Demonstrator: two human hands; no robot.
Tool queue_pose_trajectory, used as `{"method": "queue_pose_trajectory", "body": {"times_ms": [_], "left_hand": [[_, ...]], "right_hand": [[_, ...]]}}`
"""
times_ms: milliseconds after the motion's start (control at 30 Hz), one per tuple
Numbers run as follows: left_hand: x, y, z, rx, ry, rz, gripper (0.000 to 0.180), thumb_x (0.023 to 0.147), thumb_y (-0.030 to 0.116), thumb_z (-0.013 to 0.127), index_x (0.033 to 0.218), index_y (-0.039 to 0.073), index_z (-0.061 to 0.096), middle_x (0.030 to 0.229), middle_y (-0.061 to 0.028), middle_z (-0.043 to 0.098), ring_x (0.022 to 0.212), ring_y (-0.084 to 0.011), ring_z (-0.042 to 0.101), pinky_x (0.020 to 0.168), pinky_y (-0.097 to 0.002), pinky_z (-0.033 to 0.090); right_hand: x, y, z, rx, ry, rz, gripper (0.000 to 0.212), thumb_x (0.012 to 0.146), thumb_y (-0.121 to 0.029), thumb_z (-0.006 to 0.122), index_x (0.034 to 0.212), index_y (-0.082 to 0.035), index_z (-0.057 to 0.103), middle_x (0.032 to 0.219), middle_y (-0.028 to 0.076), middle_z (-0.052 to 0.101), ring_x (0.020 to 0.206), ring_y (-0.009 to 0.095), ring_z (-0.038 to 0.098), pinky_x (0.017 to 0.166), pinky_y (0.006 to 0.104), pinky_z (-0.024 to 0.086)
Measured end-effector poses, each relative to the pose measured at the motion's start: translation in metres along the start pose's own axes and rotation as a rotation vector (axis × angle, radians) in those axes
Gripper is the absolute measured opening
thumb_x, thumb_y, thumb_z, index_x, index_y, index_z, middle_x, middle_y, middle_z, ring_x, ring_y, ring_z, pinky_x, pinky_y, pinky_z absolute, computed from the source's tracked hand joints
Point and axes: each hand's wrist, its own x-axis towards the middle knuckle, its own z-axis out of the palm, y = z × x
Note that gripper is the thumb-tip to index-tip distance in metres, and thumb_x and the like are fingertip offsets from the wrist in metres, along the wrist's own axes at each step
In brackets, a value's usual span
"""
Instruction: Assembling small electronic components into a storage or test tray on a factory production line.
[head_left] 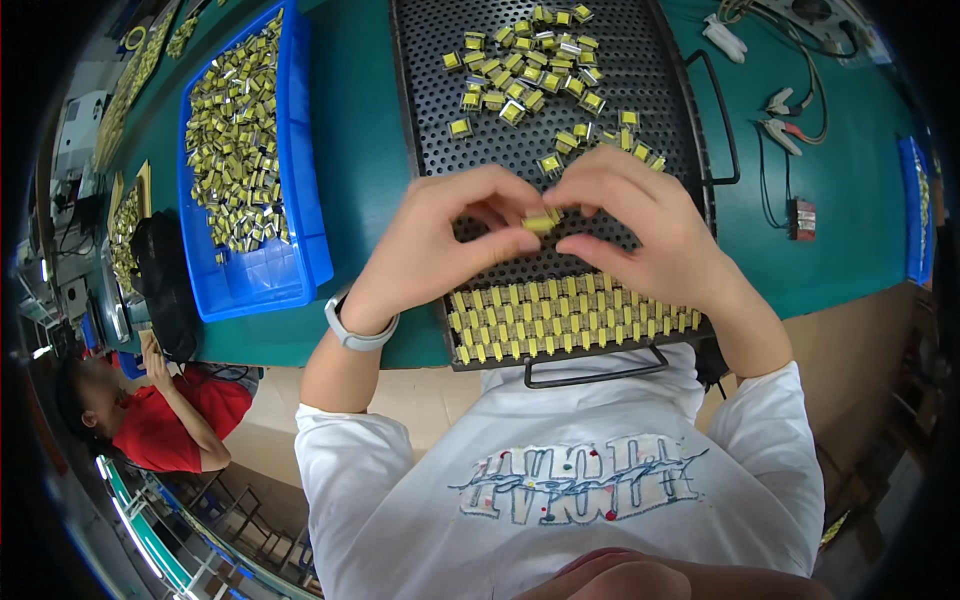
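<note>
My left hand (435, 235) pinches a small yellow-wrapped transformer (540, 222) between thumb and fingertips, above a black perforated metal tray (440, 150). Close by on its right is my right hand (645, 225), its fingertips bent toward the piece and its thumb spread apart from the index finger. Along the tray's near end, similar transformers (570, 318) stand packed in straight rows. Farther up the tray lies a loose heap of them (530, 65), with a few strays just beyond my fingers. The underside of the held piece is hidden.
Left of the tray, a blue bin (262, 290) holds many loose transformers on the green table (360, 120). Wire handles (728, 125) stick out from the tray. Clip leads (785, 130) lie at the right. A person in red (180, 420) sits at the far left.
</note>
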Motion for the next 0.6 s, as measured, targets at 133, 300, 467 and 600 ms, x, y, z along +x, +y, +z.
{"method": "queue_pose_trajectory", "body": {"times_ms": [133,300,467,600], "left_hand": [[0.007,-0.005,-0.005,0.548,0.132,0.141,0.025,0.078,0.008,0.080,0.102,0.008,0.070,0.096,-0.0058,0.065,0.081,-0.0229,0.066,0.069,-0.0331,0.055],[0.006,-0.012,0.000,0.752,0.063,0.198,0.024,0.078,0.014,0.079,0.100,0.009,0.068,0.094,-0.0055,0.065,0.087,-0.0262,0.066,0.071,-0.0373,0.055],[0.005,-0.011,0.005,0.815,0.014,0.184,0.025,0.078,0.016,0.080,0.099,0.010,0.068,0.094,-0.0055,0.065,0.089,-0.0266,0.066,0.072,-0.0377,0.055],[0.005,-0.010,0.007,0.711,-0.009,0.147,0.028,0.075,0.015,0.083,0.098,0.008,0.068,0.091,-0.0064,0.064,0.084,-0.0252,0.065,0.071,-0.0362,0.054]], "right_hand": [[-0.002,0.010,0.000,-0.219,-0.077,0.047,0.038,0.073,-0.007,0.082,0.107,-0.005,0.067,0.100,0.008,0.060,0.089,0.028,0.062,0.077,0.0375,0.053],[-0.003,0.011,0.002,-0.376,-0.163,0.000,0.037,0.071,-0.012,0.081,0.105,-0.007,0.068,0.098,0.006,0.056,0.094,0.027,0.055,0.084,0.0403,0.047],[-0.004,0.015,0.003,-0.393,-0.190,-0.004,0.031,0.072,-0.013,0.081,0.098,-0.007,0.066,0.098,0.007,0.055,0.100,0.028,0.053,0.094,0.0438,0.042],[-0.006,0.016,0.006,-0.386,-0.152,-0.011,0.030,0.072,-0.012,0.080,0.097,-0.007,0.065,0.099,0.007,0.055,0.101,0.028,0.052,0.096,0.0451,0.040]]}}
